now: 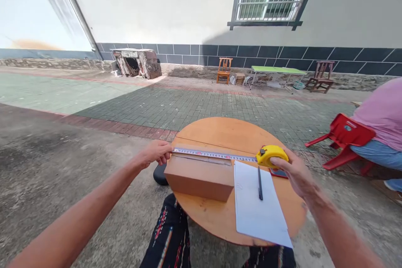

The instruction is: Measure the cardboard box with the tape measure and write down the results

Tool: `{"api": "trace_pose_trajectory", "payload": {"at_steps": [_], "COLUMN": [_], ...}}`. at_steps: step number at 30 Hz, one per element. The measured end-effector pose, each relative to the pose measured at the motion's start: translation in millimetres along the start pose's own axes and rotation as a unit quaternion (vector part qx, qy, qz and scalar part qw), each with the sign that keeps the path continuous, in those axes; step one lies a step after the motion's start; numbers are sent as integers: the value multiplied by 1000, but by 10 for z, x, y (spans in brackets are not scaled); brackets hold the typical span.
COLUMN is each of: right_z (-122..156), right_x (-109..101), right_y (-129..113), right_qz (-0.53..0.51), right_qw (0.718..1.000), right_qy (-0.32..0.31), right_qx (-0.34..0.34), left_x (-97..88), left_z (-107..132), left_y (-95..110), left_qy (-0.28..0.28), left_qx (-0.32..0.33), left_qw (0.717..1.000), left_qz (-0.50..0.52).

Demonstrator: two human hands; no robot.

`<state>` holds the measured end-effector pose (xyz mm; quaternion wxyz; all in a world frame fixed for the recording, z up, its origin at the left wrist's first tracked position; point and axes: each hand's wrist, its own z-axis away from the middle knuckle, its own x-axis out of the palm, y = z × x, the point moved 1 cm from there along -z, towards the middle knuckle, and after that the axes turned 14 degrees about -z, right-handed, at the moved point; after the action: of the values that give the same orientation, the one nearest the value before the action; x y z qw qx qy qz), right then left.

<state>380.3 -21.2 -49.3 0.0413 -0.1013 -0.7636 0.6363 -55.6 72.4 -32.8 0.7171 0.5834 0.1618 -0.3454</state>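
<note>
My left hand (157, 153) pinches the end of a pulled-out tape blade (213, 155) at the left edge of a brown cardboard box (201, 178). The blade runs along the top of the box, numbers facing up, and past its right end. My right hand (293, 171) grips the yellow case of the tape measure (271, 156) to the right of the box. White paper sheets (256, 205) lie beside the box with a black pen (260, 184) on them. Partly under my right hand is a flat dark object with a red edge (279, 173).
Everything rests on a round wooden table (220, 127), with my knees under its near edge. At right a person in a pink top (383, 113) sits on a red plastic chair (348, 134). By the far wall stand a green folding table (278, 70) and wooden chairs (223, 70).
</note>
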Motion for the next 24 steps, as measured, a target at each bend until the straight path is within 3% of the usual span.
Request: {"api": "trace_pose_trajectory", "payload": {"at_steps": [4,16,24], "right_z": [14,62,64], "right_x": [-3,-7,-1], "right_y": [24,51,29], "right_qz": [-42,-29,-33], "right_qw": [998,998,997], "right_qy": [-6,8,4], "right_qx": [47,63,67], "left_x": [16,74,70], "left_z": [3,-27,-11], "left_y": [-1,17,-35], "left_qy": [2,14,-10], "left_qx": [8,6,11], "left_qw": [1000,1000,1000], "left_qz": [-6,-7,11]}}
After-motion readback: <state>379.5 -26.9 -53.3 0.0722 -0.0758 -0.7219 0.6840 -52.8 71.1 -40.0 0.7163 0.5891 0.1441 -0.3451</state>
